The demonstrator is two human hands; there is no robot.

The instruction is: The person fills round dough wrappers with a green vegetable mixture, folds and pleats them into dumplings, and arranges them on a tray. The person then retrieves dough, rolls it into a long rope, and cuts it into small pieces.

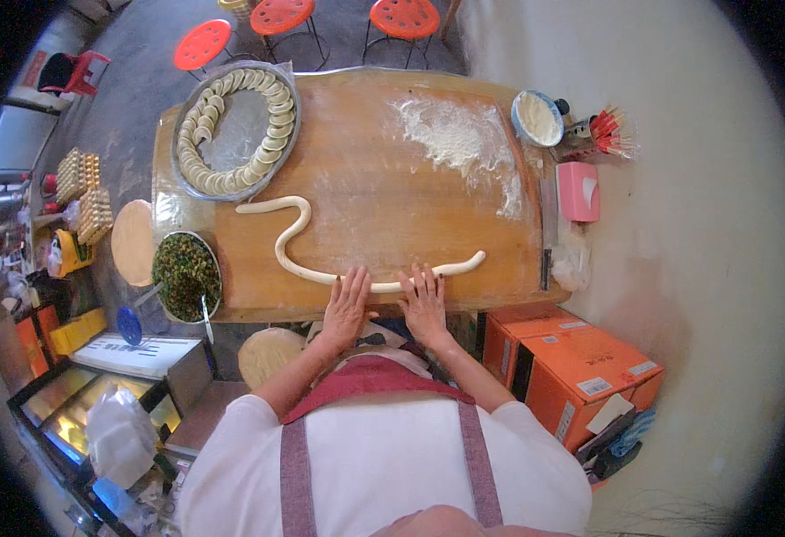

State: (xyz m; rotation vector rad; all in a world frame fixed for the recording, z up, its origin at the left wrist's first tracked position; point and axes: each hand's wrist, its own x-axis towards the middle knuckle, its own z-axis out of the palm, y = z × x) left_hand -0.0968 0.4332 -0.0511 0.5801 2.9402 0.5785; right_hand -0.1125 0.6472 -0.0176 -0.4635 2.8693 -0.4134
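A long rope of pale dough (293, 238) winds across the wooden table (365, 181), curving in an S at the left and running along the near edge to the right. My left hand (350, 305) lies flat with fingers extended over the rope near the table's front edge. Just to its right, my right hand (423, 305) rests on the same rope, palm down and fingers slightly spread. Neither hand is wrapped around the dough. Between the two hands a short stretch of it shows, and its right end (478, 256) tilts up beyond my right hand.
Folded dumplings (278, 127) ring a round, plastic-covered tray (239, 144) at back left. A bowl of chopped green filling (186, 275) with utensils stands at near left. Loose flour (456, 137), a flour bowl (537, 119) and a pink tissue box (578, 192) lie right. Orange cartons (580, 362) stand below.
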